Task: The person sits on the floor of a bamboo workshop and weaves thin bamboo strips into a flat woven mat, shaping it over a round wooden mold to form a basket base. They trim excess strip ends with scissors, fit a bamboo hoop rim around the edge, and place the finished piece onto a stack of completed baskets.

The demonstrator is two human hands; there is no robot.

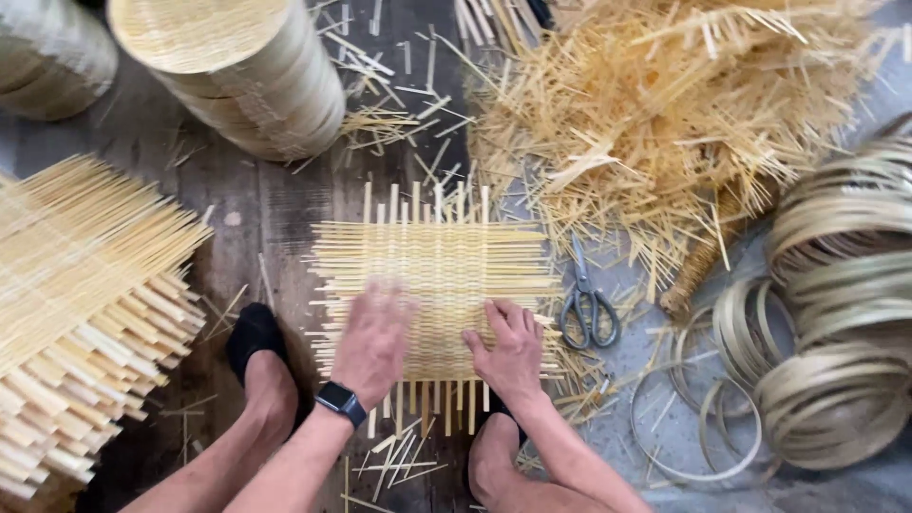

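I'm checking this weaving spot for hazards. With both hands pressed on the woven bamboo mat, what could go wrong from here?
The left hand and right hand press bare on the woven mat, whose loose strip ends stick out, so splinters or cuts seem possible. The scissors lie close beside the right hand and could be knocked or grabbed blindly. Offcuts litter the floor by the feet, a likely prick or slip hazard.

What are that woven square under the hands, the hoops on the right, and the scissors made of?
The woven mat looks like thin, pale split-bamboo strips, matte and unfinished, with loose ends sticking out at its edges. The hoops seem to be bent bamboo bands, slightly greener. The scissors look like dull grey metal all over, handles too, though paint cannot be ruled out.
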